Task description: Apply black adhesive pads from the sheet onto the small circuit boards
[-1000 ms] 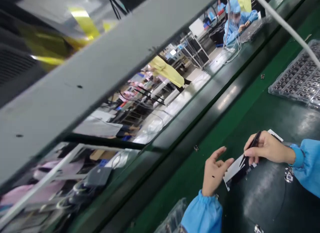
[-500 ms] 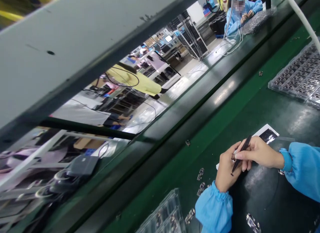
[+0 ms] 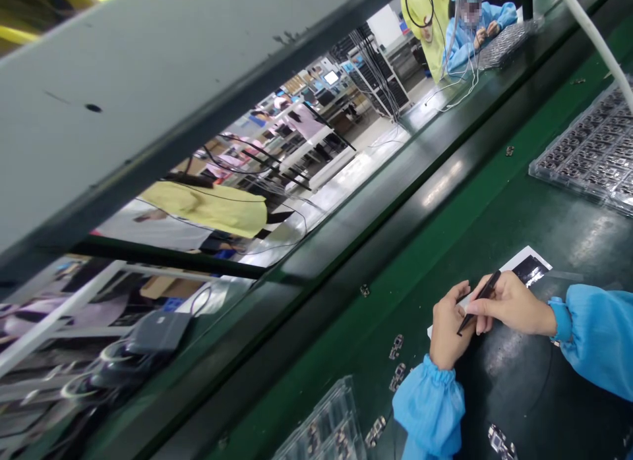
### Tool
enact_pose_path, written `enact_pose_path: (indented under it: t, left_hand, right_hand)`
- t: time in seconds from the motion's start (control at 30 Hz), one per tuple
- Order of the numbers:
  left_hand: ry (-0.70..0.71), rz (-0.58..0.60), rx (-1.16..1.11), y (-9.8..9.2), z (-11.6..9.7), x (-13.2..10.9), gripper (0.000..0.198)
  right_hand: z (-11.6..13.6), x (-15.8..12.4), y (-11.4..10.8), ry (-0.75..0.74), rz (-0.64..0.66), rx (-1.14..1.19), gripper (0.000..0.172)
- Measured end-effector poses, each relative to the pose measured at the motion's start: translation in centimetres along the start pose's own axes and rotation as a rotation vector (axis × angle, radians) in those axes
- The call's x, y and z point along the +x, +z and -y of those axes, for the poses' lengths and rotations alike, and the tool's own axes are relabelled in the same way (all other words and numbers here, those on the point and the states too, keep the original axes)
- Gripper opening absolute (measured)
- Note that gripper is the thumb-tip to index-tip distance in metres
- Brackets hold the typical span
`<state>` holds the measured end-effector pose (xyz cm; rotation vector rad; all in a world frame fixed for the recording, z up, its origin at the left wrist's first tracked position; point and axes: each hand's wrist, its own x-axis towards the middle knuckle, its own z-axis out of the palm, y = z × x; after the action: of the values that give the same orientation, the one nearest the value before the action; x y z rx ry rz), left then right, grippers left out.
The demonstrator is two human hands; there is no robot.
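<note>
My right hand [image 3: 512, 305] pinches black tweezers [image 3: 479, 302], their tips pointing down at my left hand. My left hand [image 3: 449, 328] rests with fingers curled over the near end of a white strip [image 3: 525, 265] carrying dark film pieces, on the dark mat [image 3: 524, 381]. What lies under the left fingers is hidden. Both arms wear blue sleeves.
Small metal parts [image 3: 395, 346] lie loose on the green bench [image 3: 430, 249] by my left wrist. A clear tray of parts [image 3: 588, 157] sits at the right, another clear tray [image 3: 326, 427] at the bottom edge. A person in blue [image 3: 469, 25] works at the far end.
My hands came together: the left moved in under the tweezer tips and closed over the strip's end. The view shifted, and a person in yellow passed behind the bench.
</note>
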<state>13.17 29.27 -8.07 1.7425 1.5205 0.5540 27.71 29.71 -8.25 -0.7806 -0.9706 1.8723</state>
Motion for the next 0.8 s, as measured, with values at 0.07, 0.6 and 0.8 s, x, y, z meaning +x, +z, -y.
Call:
enact_pose_path:
  t: [0.07,0.6,0.8]
  left_hand:
    - [-0.026,-0.021,-0.029,0.1,0.1,0.1,0.041]
    - [-0.111,-0.018,0.124,0.1,-2.6,-1.2,0.021]
    - [0.008,0.086,0.14,0.4,-4.6,4.6,0.015]
  right_hand:
    - [0.1,0.0,0.0,-0.002,-0.01,-0.007,0.029]
    - [6.8,1.6,-3.9,-0.287,-0.318,0.148,0.033]
    - [9.6,1.6,-9.1,-0.393,-0.456,0.162,0.031]
